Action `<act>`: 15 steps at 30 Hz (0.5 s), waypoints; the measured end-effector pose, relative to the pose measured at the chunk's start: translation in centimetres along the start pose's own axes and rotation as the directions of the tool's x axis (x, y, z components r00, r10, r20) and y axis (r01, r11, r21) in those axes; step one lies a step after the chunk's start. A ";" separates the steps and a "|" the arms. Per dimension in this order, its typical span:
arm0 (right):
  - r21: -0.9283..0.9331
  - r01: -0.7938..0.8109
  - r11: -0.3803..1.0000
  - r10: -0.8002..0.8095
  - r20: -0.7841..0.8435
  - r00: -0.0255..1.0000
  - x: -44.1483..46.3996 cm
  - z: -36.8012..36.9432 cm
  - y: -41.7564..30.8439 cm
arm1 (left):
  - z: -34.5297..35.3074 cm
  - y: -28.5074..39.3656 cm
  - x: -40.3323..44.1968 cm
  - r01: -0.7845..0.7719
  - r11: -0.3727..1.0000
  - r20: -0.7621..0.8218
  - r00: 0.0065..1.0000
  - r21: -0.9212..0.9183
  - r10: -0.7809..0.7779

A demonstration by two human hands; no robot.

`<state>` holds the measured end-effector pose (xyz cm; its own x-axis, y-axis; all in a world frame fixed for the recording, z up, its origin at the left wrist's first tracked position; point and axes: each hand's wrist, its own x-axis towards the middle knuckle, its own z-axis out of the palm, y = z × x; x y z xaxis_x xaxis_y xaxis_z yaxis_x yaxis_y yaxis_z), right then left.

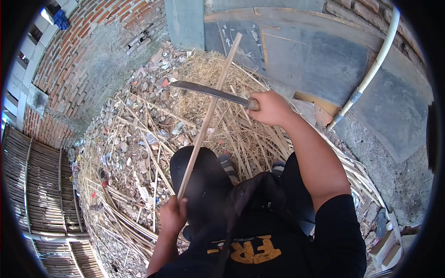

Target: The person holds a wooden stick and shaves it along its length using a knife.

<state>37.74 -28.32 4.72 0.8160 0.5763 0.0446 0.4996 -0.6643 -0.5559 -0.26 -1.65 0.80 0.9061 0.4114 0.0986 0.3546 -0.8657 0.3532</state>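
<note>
From here I see a brick wall (85,69), a blue cloth (60,19) near its top edge, a slatted screen (44,185) beside it, a pale pipe (378,61) before grey boards (315,60).

Long pale strip (205,126) slants; dark-bladed machete (197,88) crosses its upper half.

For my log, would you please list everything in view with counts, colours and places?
Long strip: one, pale tan, centre
Machete: one, dark, crossing the strip
Loose strips: many, tan, across the ground
Straw: one heap, yellowish, upper centre
Rubble: many, mixed colours, ground
Brickwork: two stretches, reddish-brown, upper left and right
Slatted panels: several, brown, left edge
Pole: one, whitish, right
Boards: several, grey, top right
Cloth: one, blue, top left
Trouser legs: two, black, lower centre
Shirt: one, black, bottom centre
Left grip: one, bare, around strip's lower end
Right grip: one, bare, around machete handle
</note>
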 end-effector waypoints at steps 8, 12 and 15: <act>-0.142 0.156 0.978 -0.146 0.080 0.986 -0.3 0.6 -0.9 | -0.7 1.1 1.3 0.031 0.999 0.014 0.999 0.028 -0.032; -0.134 0.159 0.978 -0.150 0.074 0.986 -0.3 0.9 -1.1 | -0.8 1.2 1.0 0.027 0.998 0.008 1.000 0.060 -0.027; -0.141 0.160 0.977 -0.153 0.057 0.987 -0.5 0.5 -1.4 | -0.3 1.1 0.8 -0.005 0.996 -0.031 0.999 0.084 0.007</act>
<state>36.51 -27.44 5.01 0.7120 0.6974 0.0824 0.6597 -0.6240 -0.4189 0.82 -2.16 1.57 0.9011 0.4137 0.1302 0.3685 -0.8887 0.2729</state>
